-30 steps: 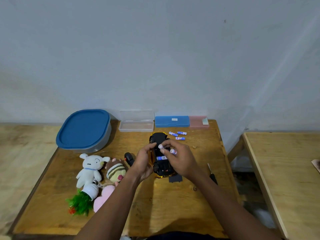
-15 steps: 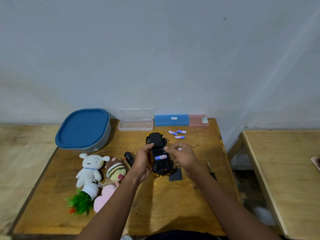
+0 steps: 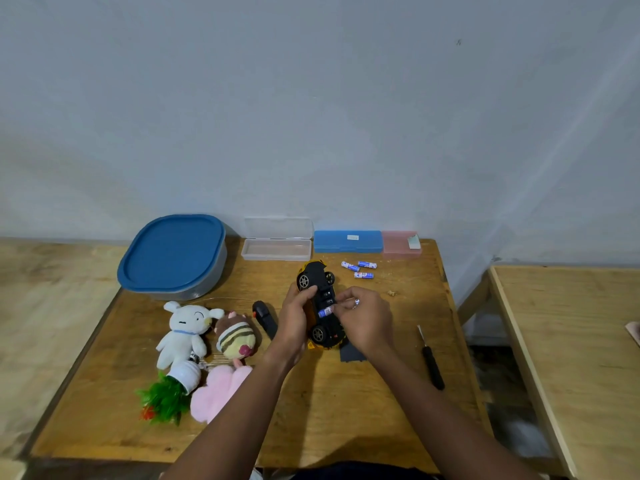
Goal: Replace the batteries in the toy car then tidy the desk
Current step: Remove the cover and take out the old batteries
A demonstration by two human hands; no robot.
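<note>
Wood desk (image 3: 332, 420) standing against a pale grey wall, a second table (image 3: 571, 341) sitting at 3 o'clock. At centre, the left hand (image 3: 294, 323) is gripping an upturned toy car (image 3: 320, 303), while the right hand (image 3: 363, 320) is pinching a battery (image 3: 325, 311) at its underside. Three loose batteries (image 3: 358, 269) are lying at 1 o'clock, a screwdriver (image 3: 431, 362) at 4, plush toys (image 3: 207, 337) at 9, lidded tub (image 3: 173, 256) at 10.
</note>
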